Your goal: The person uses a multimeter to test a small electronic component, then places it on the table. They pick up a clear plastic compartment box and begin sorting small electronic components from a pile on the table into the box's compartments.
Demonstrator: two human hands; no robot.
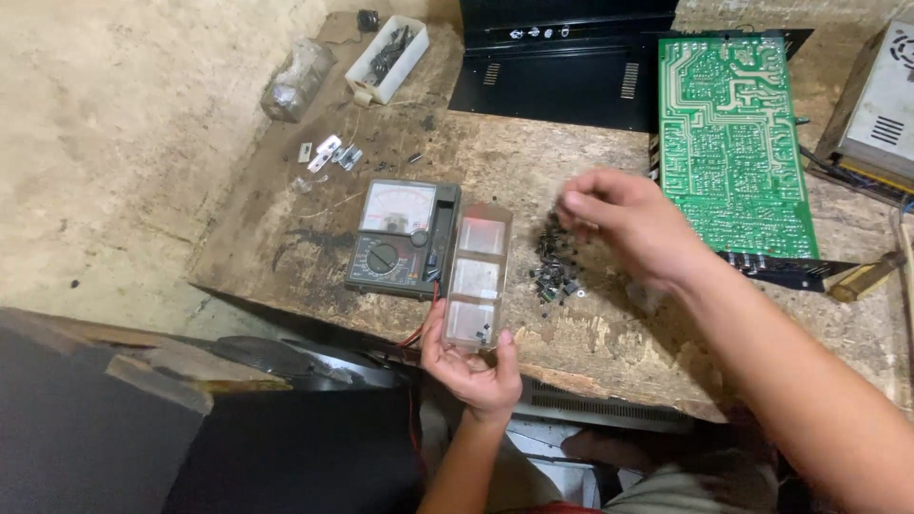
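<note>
1. Far left, top of the worn wooden desk (590, 333): crumpled clear plastic bag (297, 78) and small white rectangular tray of dark metal parts (387, 57), with a few bright metal clips (328, 152) lying loose just below. All well apart from both hands.
2. Next along: dark-cased analogue multimeter with a white dial face (402, 238), flat on the desk, touching the left edge of the clear box; red lead trailing off the near edge.
3. Clear plastic three-compartment box (479, 276), long and narrow, lying lengthwise toward the near desk edge. Nearest compartment with a few small dark parts; the other two look bare. Likely light, stiff and slick, thin-walled and apt to tip or spill; best taken by the end and side walls.
4. Left hand (471, 366) at the box's near end, grip clamped on it, thumb on the left wall, fingers round the right corner.
5. Heap of tiny black electronic components (554, 266) just right of the box. Very light, hard, easily scattered; thin legs probably bend, so best pinched singly by the body.
6. Right hand (633, 228) above the heap, blurred; fingertips drawn together, whether pinching a part cannot tell.
7. Far right: green printed circuit board (738, 143) on a black metal chassis (562, 67), untouched.
</note>
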